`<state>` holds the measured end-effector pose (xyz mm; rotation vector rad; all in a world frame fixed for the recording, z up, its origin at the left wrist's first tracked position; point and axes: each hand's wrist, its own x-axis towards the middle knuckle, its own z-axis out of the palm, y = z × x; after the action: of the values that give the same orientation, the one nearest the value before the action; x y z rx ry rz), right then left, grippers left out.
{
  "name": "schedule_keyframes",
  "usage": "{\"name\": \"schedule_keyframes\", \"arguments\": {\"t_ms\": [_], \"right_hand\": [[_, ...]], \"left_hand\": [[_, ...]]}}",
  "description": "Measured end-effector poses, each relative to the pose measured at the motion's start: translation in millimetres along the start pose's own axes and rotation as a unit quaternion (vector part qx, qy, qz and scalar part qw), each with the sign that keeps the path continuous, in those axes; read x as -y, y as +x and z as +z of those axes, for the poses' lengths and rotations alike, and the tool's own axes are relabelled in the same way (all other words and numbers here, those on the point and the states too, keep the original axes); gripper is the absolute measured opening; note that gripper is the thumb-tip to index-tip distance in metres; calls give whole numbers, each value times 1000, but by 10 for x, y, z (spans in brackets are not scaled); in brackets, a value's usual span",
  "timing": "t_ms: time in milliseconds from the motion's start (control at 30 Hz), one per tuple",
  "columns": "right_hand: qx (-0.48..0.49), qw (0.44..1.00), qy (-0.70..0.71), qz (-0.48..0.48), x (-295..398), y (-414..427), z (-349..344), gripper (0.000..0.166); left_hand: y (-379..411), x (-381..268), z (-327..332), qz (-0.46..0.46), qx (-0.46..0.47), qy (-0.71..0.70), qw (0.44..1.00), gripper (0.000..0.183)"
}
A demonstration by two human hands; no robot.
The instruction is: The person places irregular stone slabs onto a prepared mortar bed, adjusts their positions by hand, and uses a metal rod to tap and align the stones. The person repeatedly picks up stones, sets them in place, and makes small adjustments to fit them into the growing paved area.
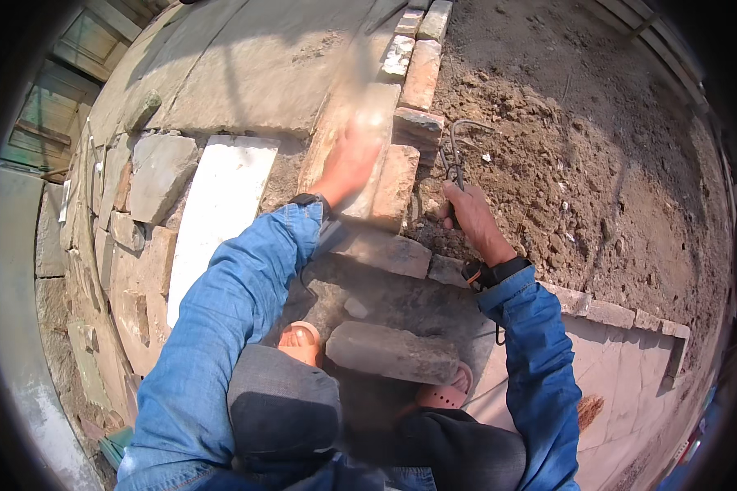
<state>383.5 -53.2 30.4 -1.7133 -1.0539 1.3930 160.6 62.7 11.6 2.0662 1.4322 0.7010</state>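
Observation:
My left hand (351,161) is over a pale stone slab (378,110) and looks to be touching it. Blur and glare hide its fingers, so I cannot tell whether they grip. In my right hand (474,215) is a small hand cultivator with bent metal tines (456,144), held by its handle. The tines point away from me over the loose soil (528,153). Between my hands stand an upright reddish brick (395,184) and a weathered brick (419,127) beyond it, part of an edging row.
More edging bricks (421,73) run away from me beside a concrete slab (258,67). A white board (221,202) lies left, near broken stone pieces (162,175). A loose block (393,351) sits between my sandalled feet. Tiled paving (614,368) is at right.

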Motion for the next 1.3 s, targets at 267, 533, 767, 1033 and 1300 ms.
{"name": "schedule_keyframes", "arguments": {"t_ms": [267,533,767,1033,1300], "right_hand": [[-236,940,-244,-27,-248,-605,-773,50],[-346,817,-460,46,-869,-1097,-1182,46],[-381,791,-478,-1,-1395,-1104,-1236,55],[-369,844,-381,-77,-543,-1069,-1307,43],[-305,899,-294,-112,-505,-960,-1085,43]], "left_hand": [[-6,-37,-26,-61,17,33,997,66],[-8,15,22,187,-38,229,955,34],[49,37,67,112,-14,131,985,58],[23,52,-22,121,-11,175,977,56],[33,27,-78,125,20,186,974,57]]}}
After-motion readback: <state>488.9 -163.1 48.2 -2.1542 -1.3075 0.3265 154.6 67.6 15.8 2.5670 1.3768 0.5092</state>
